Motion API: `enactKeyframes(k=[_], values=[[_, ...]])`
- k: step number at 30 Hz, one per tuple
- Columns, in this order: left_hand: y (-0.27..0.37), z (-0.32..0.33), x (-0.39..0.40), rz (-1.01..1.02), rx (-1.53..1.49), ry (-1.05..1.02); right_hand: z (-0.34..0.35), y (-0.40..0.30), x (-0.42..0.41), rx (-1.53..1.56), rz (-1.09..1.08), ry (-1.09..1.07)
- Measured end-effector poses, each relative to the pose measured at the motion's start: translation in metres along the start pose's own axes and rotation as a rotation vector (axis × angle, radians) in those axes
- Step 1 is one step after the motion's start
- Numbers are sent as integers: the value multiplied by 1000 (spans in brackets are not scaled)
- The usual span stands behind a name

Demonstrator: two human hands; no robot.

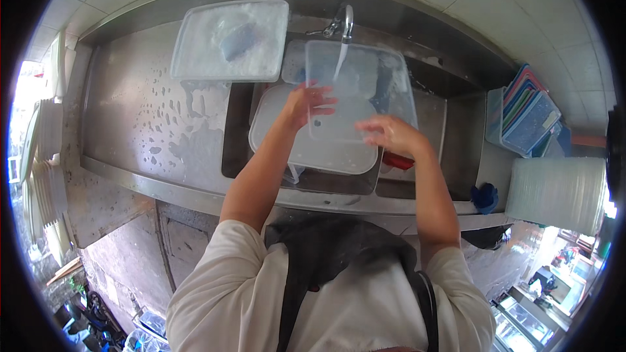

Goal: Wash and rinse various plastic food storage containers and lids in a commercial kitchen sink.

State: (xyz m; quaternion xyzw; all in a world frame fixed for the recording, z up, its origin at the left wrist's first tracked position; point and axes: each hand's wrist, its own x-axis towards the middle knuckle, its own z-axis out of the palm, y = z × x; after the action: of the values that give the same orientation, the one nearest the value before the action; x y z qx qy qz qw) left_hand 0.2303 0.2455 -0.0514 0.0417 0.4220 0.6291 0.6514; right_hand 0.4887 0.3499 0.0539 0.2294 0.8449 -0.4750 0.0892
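Water runs from a chrome faucet [347,22] onto a translucent plastic container or lid [359,93] lying over the sink. My left hand [313,102] is at its left edge with fingers spread; whether they touch it is hard to tell. Slightly blurred, my right hand [389,133] hovers by its lower right part, fingers apart. Beneath it, a white plastic lid [337,159] with rounded corners spans the left basin. A red item [397,160] shows partly beside my right wrist.
On the left drainboard [146,122], wet with drops, a plastic tub [181,66] of suds holds a bluish sponge or cloth [239,41]. Colored lids stand in a clear bin [495,115] at right. Nearby are stacked clear containers [555,193] and a dark blue cloth [484,198].
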Motion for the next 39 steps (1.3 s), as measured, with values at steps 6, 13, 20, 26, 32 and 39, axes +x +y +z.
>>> enactKeyframes(k=[6, 13, 20, 26, 32, 39], values=[[17, -16, -54, 148, 57, 59, 4, -1, 137, 449, -55, 445], [34, 2, -93, 213, 208, 124, -9, -8, 199, 874, -10, 385], [72, -2, -133, 331, 262, 186, 15, 25, 146, -169, -187, 802], [50, -29, -130, 366, 17, 40, 13, 61, 42, 734, 439, 350], [-10, -10, -41, 193, 150, 37, -64, 2, -35, 499, 220, 627], [33, 74, 86, -38, 10, -99, -100, -68, -97, -446, 53, 962]])
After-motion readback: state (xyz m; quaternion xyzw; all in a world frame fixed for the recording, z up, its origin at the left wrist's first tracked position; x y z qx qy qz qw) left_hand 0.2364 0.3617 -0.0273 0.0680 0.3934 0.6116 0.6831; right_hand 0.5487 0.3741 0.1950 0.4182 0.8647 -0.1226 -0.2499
